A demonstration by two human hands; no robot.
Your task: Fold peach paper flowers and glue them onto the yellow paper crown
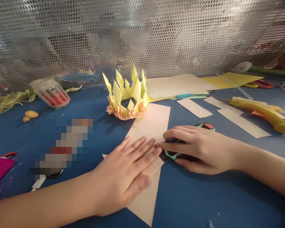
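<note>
The left hand lies flat, fingers spread and extended, palm down on a long sheet of pale peach paper that runs diagonally across the blue table; the hand grips nothing and only presses the sheet. The near end of the sheet shows a folded corner under and below this hand. The right hand rests just beside the left, fingertips nearly touching it, with fingers curled over a pair of scissors with teal and black handles lying at the sheet's right edge; the blades are hidden, so whether they are parted cannot be told. A folded paper crown in yellow and peach stands at the sheet's far end. Three cut paper strips lie to the right, well apart from the hands, near a yellow glue gun. A stack of coloured sheets lies by the mesh screen. A clear jar lies tipped at left.
</note>
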